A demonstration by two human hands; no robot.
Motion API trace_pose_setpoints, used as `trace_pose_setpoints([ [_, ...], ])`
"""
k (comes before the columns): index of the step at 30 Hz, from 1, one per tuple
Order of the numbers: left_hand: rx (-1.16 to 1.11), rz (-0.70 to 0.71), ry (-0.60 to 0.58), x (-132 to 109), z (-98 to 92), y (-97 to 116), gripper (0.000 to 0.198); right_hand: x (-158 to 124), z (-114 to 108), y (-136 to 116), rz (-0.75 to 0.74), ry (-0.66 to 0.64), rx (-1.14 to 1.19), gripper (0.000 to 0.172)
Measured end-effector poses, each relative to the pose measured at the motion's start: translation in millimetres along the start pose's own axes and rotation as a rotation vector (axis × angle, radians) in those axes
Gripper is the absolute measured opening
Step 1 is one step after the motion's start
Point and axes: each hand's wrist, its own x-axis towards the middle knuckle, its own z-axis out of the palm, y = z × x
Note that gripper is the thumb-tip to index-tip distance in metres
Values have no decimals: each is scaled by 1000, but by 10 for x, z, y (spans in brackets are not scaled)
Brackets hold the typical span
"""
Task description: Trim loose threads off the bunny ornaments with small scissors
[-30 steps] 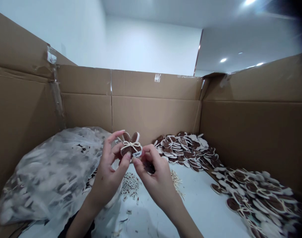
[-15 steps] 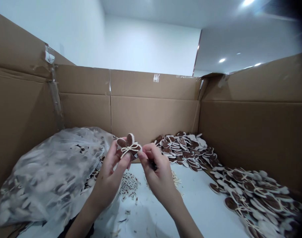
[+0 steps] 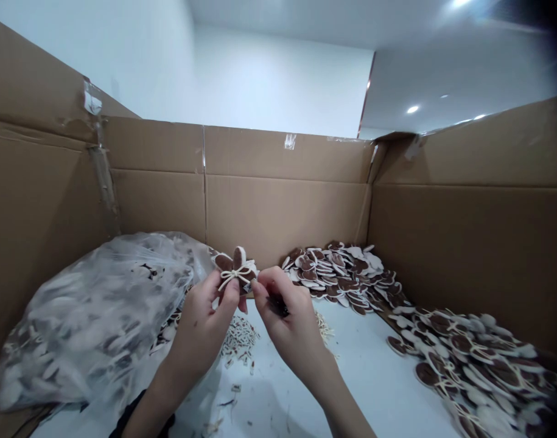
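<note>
Tall brown corrugated-cardboard walls [image 3: 287,213] cross the middle of the frame and run up both sides, around a smooth white tabletop [image 3: 364,365]. A bulging clear plastic bag [image 3: 100,322] of brown-and-white pieces fills the lower left. At the right lie two heaps of similar flat pieces: one at lower right [image 3: 479,359], where many carry pale cord bows, and one right of centre [image 3: 342,274], where few bows can be made out. Judged from this, much tying is already done, though how many pieces remain cannot be told. The bare left hand [image 3: 207,313] reaches up from the bottom left, its thumb in front and fingers behind, closed in a pinch. The bare right hand [image 3: 291,319] comes from the bottom right, thumb and forefinger nearly together at the piece's right edge; whether they touch it is unclear. Its other fingers curl around a small dark object [image 3: 278,304], mostly hidden. The left hand's pinch holds a brown, white-edged, petal-shaped plush piece [image 3: 238,258], tilted, just left of centre; its pale cord bow [image 3: 235,274] appears fully tied. Below the hands lies a scatter of tiny pale, dark-marked strips [image 3: 239,337]. Smallest is a label [image 3: 246,288] at the piece's lower right, too blurred to read.
</note>
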Motion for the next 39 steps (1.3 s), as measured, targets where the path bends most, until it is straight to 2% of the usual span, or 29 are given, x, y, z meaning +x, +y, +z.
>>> trace_pose_setpoints([
  [6,-72,-61,-39,30,-27,-14,16,-6,25,-5,-39,-41,-46,18],
  [10,-116,-79,-33,45,-24,-3,9,-13,53,-1,-13,-42,-26,19],
  [16,-118,-46,-150,-29,-45,25,11,-6,63,25,71,-4,120,12],
  [20,-78,-29,-95,-46,-39,52,23,16,64,33,117,-43,289,17],
  [23,-78,-50,-39,-17,-13,86,31,22,60,23,115,-63,317,18],
  [32,-51,-41,-32,42,-4,46,26,2,70,6,89,-52,224,16],
  [36,-132,-80,-40,65,-27,-1,17,-3,75,7,72,-81,198,18],
  [39,-193,-84,-55,74,-34,2,18,-11,64,26,95,-75,259,24],
])
